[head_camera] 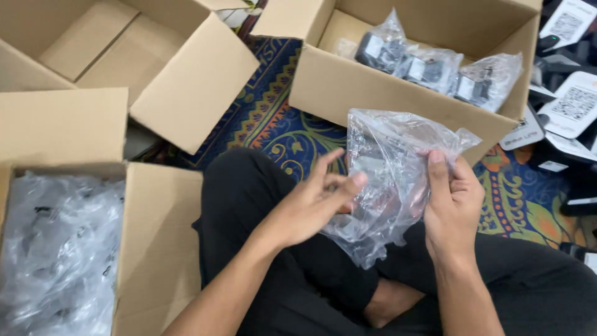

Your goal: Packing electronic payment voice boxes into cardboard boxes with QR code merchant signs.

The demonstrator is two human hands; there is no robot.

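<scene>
A crumpled clear plastic bag (385,180) with a dark item inside is held up over my crossed legs in black trousers. My right hand (451,208) grips the bag's right side, thumb across the film. My left hand (317,202) is at the bag's lower left, fingers spread and slightly blurred, thumb and fingertips touching the plastic.
A cardboard box (373,93) ahead holds three bagged black devices (429,65). At the left, a box (155,249) is full of clear plastic bags (56,249). An empty open box (124,56) lies behind it. Black and white packages (572,106) sit at the right on a patterned rug (273,118).
</scene>
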